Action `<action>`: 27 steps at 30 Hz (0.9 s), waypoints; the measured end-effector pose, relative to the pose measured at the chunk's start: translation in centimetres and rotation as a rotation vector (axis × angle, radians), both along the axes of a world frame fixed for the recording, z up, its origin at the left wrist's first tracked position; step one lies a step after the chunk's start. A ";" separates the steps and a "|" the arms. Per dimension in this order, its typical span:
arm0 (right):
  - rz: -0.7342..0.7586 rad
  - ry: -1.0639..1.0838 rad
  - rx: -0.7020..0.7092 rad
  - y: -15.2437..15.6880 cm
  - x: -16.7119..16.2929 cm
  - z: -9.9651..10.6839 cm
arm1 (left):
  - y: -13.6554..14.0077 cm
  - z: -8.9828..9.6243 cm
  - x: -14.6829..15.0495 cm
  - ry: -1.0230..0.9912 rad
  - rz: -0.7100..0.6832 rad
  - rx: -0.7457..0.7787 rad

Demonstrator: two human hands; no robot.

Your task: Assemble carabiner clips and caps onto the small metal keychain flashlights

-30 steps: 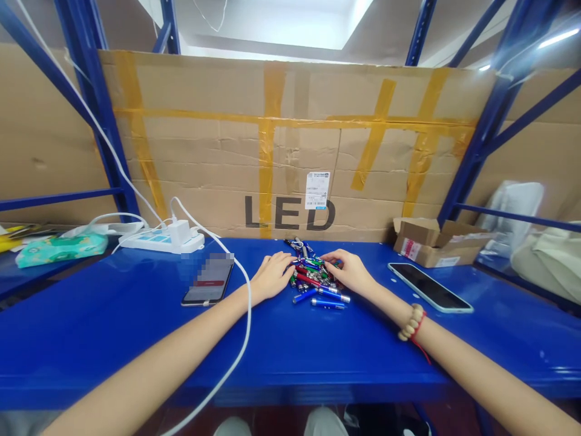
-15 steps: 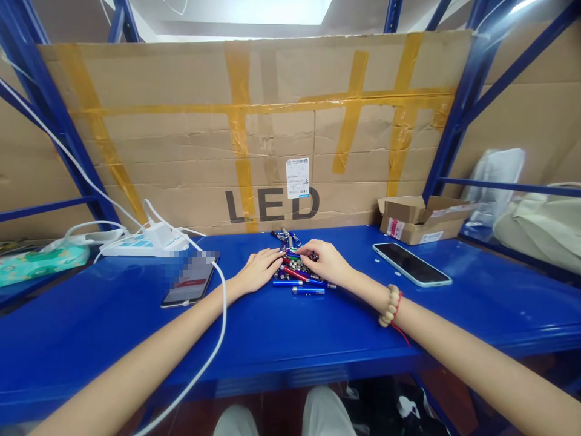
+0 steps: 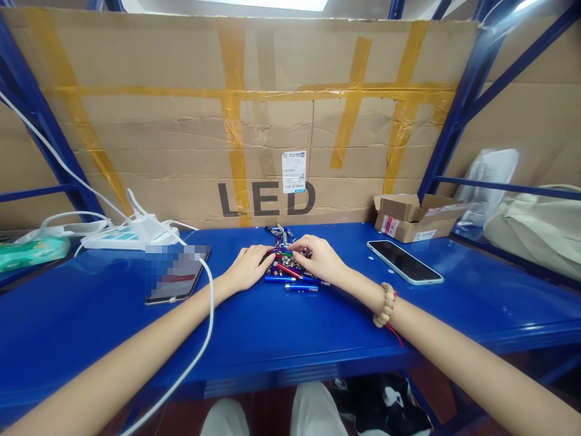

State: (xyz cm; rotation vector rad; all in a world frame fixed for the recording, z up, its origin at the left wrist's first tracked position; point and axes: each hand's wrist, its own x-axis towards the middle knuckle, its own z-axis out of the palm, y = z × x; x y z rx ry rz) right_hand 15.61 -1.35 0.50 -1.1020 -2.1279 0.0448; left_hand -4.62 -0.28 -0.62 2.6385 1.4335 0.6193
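Observation:
A heap of small metal penlight-like tubes (image 3: 287, 269), red, blue and green with silvery ends, lies on the blue table between my hands. My left hand (image 3: 249, 267) is at the heap's left side, thumb and fingertips closed on one end of a purple-blue tube (image 3: 276, 249). From the right, my right hand (image 3: 321, 259) pinches at the other end of this tube; its fingers partly cover it. Closest to me, a loose blue tube (image 3: 301, 288) lies flat. Several tubes with metal clasps (image 3: 280, 232) lie at the back of the heap.
To the left lie a dark phone (image 3: 175, 287), a power strip (image 3: 113, 239) and a white cable (image 3: 209, 315) crossing over my left forearm. On the right are another phone (image 3: 403, 261) and an open cardboard box (image 3: 415, 219). A cardboard sheet (image 3: 181, 151) stands behind.
The view has shifted slightly, so the scene sits a little further left. A purple-blue tube now shows between my fingertips, and my left thumb and fingers have drawn together.

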 end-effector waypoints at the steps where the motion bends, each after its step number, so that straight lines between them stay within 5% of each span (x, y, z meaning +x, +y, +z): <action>1: 0.000 0.002 0.005 0.0 0.0 0.0 | 0.0 0.0 0.0 0.004 0.029 0.015; 9: 0.000 0.000 0.006 -0.3 0.1 0.3 | 0.6 0.1 -0.9 0.140 0.295 0.177; 18: 0.007 -0.003 0.007 -0.2 0.1 0.2 | 1.3 0.7 -2.7 0.260 0.351 0.163; 27: 0.011 0.020 0.012 -0.4 0.0 0.4 | 1.2 0.7 -2.0 -0.160 0.278 0.237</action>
